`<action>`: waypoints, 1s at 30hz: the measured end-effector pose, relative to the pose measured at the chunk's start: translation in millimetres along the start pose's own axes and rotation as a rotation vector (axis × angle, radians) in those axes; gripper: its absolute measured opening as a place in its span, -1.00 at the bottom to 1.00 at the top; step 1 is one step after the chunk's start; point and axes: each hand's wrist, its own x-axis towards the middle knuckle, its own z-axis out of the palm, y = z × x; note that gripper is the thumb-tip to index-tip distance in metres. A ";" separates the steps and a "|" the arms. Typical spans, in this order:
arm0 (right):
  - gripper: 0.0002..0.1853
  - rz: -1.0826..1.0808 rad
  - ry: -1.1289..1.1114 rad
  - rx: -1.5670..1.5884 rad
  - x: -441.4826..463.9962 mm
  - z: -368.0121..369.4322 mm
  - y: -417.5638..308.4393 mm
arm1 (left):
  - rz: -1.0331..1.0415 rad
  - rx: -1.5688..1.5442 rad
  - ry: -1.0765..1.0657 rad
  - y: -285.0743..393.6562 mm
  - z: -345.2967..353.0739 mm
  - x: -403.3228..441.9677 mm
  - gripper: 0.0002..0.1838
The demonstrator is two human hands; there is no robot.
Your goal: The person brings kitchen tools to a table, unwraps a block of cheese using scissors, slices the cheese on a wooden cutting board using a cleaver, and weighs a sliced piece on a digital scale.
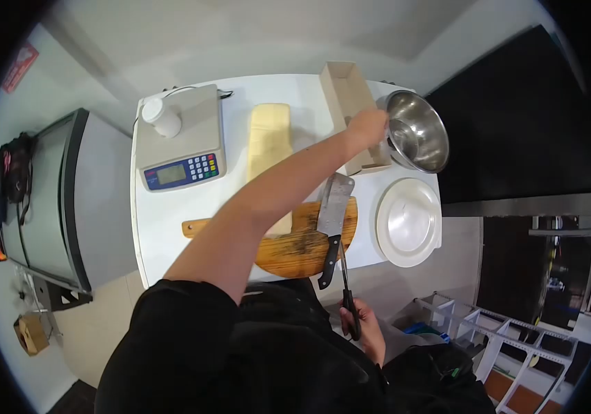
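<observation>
Worryingly, the right hand [364, 324], fingers clenched round a slim black-handled tool [350, 310], could have knocked the cleaver [335, 203] just beyond them off the board [288, 259] with one careless jerk, while the left hand [368, 129], its grip unreadable, was beside the box [340, 72] and bowl [434, 131].

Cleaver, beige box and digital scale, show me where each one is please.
Cleaver [333, 217]: head view, flat of the blade near the handle.
Beige box [348, 95]: head view, its bare inside.
Digital scale [200, 131]: head view, its platform.
</observation>
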 end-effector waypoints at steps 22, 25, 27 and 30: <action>-0.78 -0.199 -0.017 -0.237 54.7 35.8 -72.3 | -0.211 0.261 0.933 -143.8 -284.5 -247.0 -0.10; -0.77 -0.228 0.013 -0.223 52.2 40.7 -76.3 | -0.237 0.184 0.888 -144.2 -291.5 -240.6 -0.09; -0.75 -0.245 0.068 -0.200 49.6 42.1 -80.7 | -0.232 0.198 0.929 -137.1 -301.3 -234.8 -0.09; -0.77 -0.259 0.103 -0.132 50.8 42.1 -84.9 | -0.198 0.173 0.952 -118.4 -320.3 -224.1 -0.08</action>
